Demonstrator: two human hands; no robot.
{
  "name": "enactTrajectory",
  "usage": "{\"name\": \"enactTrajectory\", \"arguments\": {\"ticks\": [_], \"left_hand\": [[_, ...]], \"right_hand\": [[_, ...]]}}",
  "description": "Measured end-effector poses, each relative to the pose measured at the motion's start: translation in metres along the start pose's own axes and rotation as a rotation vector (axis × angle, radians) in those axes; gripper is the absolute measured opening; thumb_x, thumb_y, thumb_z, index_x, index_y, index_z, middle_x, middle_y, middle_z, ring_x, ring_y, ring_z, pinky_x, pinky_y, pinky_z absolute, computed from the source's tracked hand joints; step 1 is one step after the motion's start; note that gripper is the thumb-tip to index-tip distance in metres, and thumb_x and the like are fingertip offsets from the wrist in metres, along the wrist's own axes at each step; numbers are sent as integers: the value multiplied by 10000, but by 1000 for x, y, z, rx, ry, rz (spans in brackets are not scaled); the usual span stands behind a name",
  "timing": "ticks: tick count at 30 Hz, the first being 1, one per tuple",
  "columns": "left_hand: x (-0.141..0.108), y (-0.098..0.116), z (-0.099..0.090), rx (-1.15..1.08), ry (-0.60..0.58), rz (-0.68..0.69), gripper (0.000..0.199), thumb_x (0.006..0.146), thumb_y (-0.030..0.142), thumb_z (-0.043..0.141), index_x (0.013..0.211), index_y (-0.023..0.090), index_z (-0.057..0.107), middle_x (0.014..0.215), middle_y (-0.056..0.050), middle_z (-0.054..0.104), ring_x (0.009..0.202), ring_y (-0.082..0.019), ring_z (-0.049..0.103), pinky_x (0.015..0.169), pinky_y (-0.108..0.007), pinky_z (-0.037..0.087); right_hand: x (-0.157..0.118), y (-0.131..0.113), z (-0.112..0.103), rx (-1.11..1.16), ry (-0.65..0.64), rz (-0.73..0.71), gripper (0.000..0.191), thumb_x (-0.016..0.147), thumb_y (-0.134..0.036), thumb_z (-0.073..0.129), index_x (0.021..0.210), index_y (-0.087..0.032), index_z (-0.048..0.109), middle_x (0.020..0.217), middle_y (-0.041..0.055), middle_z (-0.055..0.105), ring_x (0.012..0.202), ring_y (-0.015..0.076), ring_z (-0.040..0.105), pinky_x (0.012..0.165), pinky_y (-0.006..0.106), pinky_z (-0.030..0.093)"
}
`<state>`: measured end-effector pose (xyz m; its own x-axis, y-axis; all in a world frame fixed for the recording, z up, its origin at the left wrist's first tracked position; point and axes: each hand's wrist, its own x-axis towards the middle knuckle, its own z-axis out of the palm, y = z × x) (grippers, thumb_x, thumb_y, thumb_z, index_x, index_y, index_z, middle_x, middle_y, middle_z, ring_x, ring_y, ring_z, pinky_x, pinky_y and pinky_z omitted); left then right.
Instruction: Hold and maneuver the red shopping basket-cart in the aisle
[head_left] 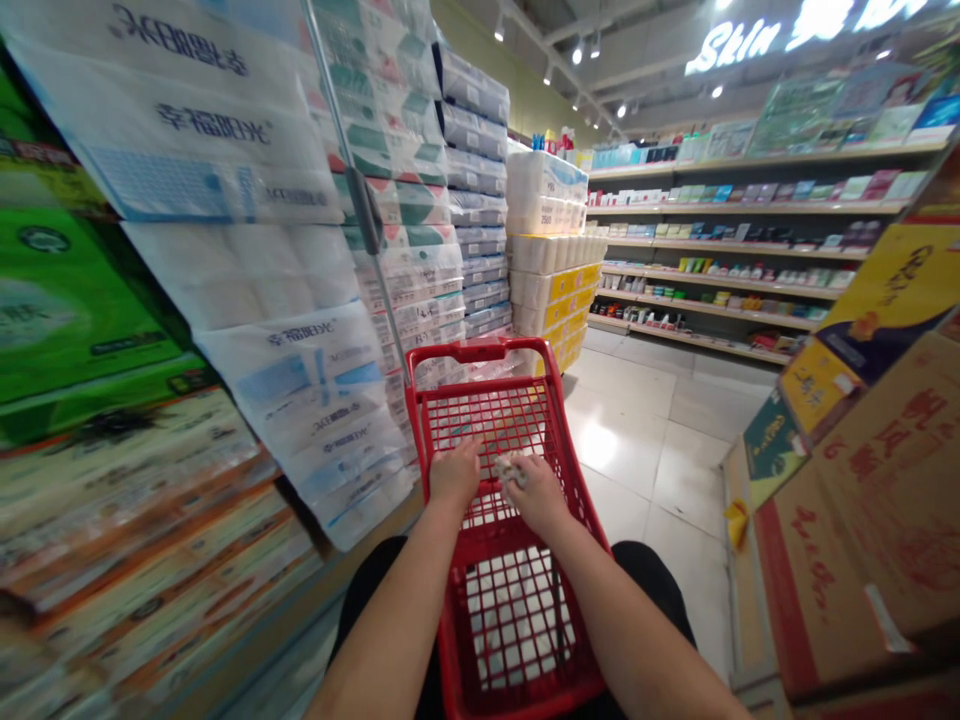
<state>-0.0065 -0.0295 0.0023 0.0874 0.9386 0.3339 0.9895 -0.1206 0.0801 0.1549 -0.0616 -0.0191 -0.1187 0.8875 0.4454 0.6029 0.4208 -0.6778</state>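
Note:
A red plastic shopping basket [439, 640] with grid walls stands between my knees, its front handle tilted up and away from me. My right hand [543, 492] is closed round a crumpled whitish cloth [510, 470], held over the far grid wall. Just left of it, my left hand [454, 478] rests at the basket's left side with its fingers stretched forward and nothing visible in them. Whether those fingers press on the grid, I cannot tell. A grey metal pull rod with a dark grip [365, 210] rises beyond the basket's left corner.
Stacked toilet paper packs [300, 390] wall in the left side, with green packages [67, 290] nearer me. Cardboard boxes [862, 520] stand close on the right. Pale floor tiles [630, 400] lead to shelves of small products [750, 245] at the back.

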Motion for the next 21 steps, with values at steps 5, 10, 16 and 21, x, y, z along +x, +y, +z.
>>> {"name": "enactTrajectory", "arguments": {"ticks": [5,10,16,21], "left_hand": [[1,1,-1,-5,-19,-13,386,928,204,390,1275,257,550,1269,-47,627,1065,-171,621,885,-339,449],[1,2,-2,-18,-16,-4,396,929,200,381,1288,262,534,1286,-39,615,1069,-176,617,880,-350,444],[0,3,-1,-15,-29,-5,394,930,201,376,1284,261,537,1251,-49,628,1048,-173,619,887,-347,434],[0,2,1,-14,-18,-7,393,929,197,379,1287,257,530,1263,-47,623,1055,-174,617,883,-346,434]], "right_hand": [[-4,-8,0,55,-255,-154,275,731,-147,650,987,-247,664,915,-1,581,812,138,548,731,233,437],[-6,-10,0,-69,-123,-77,205,756,-158,622,948,-224,652,920,12,592,817,145,549,730,239,416],[-11,-14,1,-88,-291,-165,169,747,-226,657,914,-244,659,863,-9,586,752,133,543,669,225,392],[-10,-14,1,-132,-246,-100,142,750,-214,651,891,-226,649,876,0,596,757,133,547,665,225,382]]}}
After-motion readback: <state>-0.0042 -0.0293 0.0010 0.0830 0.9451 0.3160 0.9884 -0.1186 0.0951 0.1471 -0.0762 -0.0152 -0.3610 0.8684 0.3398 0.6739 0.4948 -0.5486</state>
